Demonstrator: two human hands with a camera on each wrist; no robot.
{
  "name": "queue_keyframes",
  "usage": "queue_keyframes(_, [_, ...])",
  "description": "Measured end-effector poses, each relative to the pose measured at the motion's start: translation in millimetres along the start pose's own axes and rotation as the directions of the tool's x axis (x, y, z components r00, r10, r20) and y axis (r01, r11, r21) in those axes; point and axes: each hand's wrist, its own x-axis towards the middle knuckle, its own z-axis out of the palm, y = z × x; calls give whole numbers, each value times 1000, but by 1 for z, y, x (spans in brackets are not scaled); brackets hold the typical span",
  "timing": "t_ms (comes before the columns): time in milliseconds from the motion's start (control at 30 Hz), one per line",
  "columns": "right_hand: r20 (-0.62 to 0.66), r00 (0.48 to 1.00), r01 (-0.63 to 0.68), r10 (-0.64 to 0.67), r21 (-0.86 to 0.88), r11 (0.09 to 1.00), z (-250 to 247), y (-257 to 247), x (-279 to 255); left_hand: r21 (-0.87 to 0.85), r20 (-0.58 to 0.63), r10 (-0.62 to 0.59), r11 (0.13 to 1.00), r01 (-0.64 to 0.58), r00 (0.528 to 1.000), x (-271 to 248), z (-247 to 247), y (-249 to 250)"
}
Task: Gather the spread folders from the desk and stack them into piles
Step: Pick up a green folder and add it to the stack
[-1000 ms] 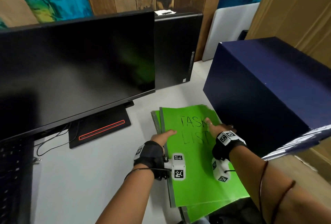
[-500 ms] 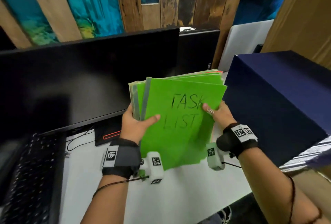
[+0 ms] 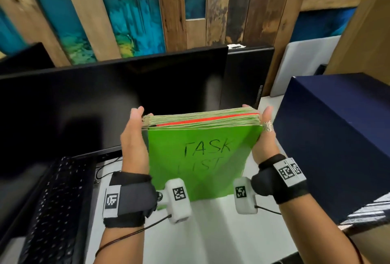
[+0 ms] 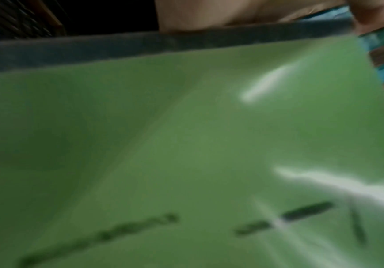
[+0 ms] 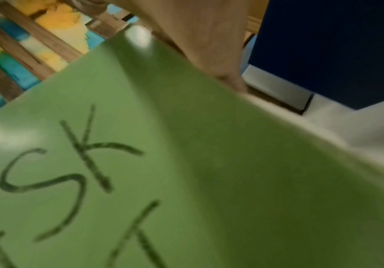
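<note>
A thick stack of green folders [image 3: 198, 154] stands upright on its lower edge on the white desk [image 3: 211, 232], with "TASK LIST" written on the front cover. One red folder edge shows among the tops. My left hand [image 3: 136, 128] clasps the stack's left side, thumb up along the edge and fingertips just showing behind. My right hand [image 3: 264, 128], wearing a ring, clasps the right side the same way. The green cover [image 4: 186, 145] fills the blurred left wrist view. In the right wrist view the lettered cover [image 5: 140, 181] takes up most of the frame.
A black monitor [image 3: 105, 105] stands directly behind the stack, with a black keyboard [image 3: 57, 211] at the left and a black PC tower [image 3: 247, 73] at the back. A large navy box [image 3: 337, 137] is close on the right. A white board [image 3: 306, 63] leans behind it.
The folders lay flat on the desk a second ago. Both hands lifted them, and the stack now stands upright, squared between my hands, which have shifted to its sides.
</note>
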Motion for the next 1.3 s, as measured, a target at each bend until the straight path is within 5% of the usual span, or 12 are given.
queue_keyframes(133, [-191, 977, 81, -95, -80, 993, 13, -1, -6, 135, -134, 151, 982, -133, 979, 2, 14, -3])
queue_keyframes(233, [-216, 961, 145, -173, -136, 980, 16, -1, -8, 137, -177, 167, 980, -144, 970, -7, 11, -12])
queue_keyframes(700, [-226, 967, 91, -121, -138, 986, 19, -10, 0, 88, -175, -91, 990, 108, 980, -1, 12, -1])
queue_keyframes(1000, [-112, 989, 73, -92, -164, 984, 14, -29, 6, 259, -88, -165, 949, 182, 982, 11, 7, 5])
queue_keyframes(1167, [-94, 995, 30, -45, -156, 987, 14, -19, 9, 229, -10, -185, 956, 182, 983, 12, 4, 8])
queue_keyframes(1300, [-137, 990, 8, -17, -72, 997, 9, 7, -6, 66, 60, -78, 995, 74, 995, 9, -4, -6])
